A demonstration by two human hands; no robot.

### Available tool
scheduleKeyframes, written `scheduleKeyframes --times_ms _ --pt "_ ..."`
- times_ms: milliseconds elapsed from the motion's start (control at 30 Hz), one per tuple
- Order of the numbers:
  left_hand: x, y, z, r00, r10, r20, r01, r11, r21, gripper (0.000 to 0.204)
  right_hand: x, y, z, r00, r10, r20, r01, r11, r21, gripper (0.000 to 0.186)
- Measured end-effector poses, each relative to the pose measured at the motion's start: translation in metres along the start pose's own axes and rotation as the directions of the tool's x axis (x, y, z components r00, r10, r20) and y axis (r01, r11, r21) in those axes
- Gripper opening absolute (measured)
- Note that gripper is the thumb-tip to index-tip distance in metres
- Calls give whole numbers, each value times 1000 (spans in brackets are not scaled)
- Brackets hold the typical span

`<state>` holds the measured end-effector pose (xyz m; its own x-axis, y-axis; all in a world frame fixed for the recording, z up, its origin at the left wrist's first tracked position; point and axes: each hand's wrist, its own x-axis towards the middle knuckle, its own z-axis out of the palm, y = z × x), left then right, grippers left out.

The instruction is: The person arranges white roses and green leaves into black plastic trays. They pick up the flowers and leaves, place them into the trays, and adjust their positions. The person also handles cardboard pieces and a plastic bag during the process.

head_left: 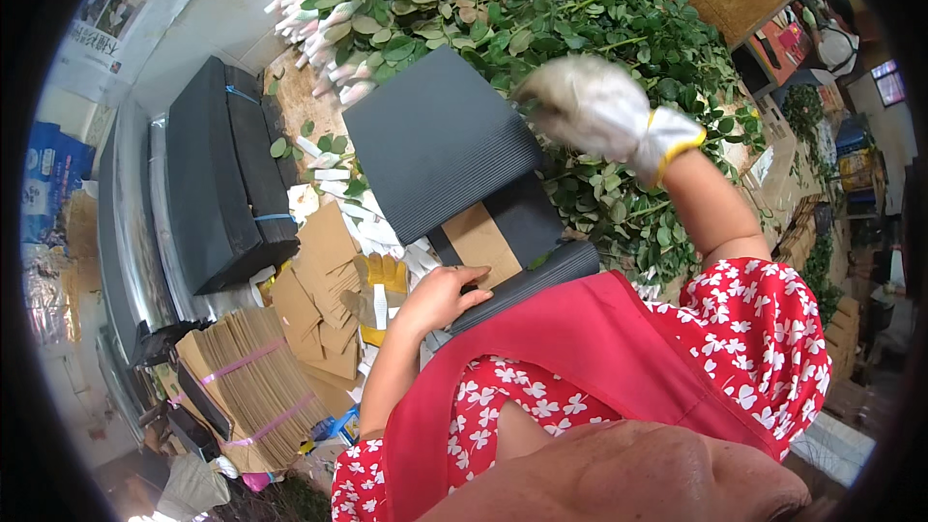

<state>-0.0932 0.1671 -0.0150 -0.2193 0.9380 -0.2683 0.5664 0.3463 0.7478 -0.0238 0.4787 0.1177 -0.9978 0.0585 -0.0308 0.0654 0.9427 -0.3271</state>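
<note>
Black corrugated sheeting (440,140) lies before the red apron (590,329), brown cardboard (488,244) showing between its panels. The left hand (435,300) rests, fingers spread, by the cardboard; light pressure should keep it square. The right glove's (594,111) fingers blur beyond telling.

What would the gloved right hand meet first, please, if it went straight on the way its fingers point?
Probably the dark ridged board, just left of the right hand; blur and unclear depth mean it might pass above instead.

red apron (619,333) | clover-print sleeves (759,348) | right hand (585,106): white-yellow glove (619,111), perhaps soiled
</note>
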Motion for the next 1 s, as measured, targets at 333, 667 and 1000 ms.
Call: scheduleKeyframes --times_ms 333,667,1000 --pt "66 60 -58 819 456 -349 -364 882 299 20 51 97 89 968 198 156 -159 960 -232 59" --pt "84 34 -49 975 -52 -218 165 825 540 61 61 142 -69 832 -27 -555 -231 891 -390 49" --pt "44 54 -14 794 518 -317 -375 829 415 20 15 72 19 961 169 -220 -272 735 -621 84"
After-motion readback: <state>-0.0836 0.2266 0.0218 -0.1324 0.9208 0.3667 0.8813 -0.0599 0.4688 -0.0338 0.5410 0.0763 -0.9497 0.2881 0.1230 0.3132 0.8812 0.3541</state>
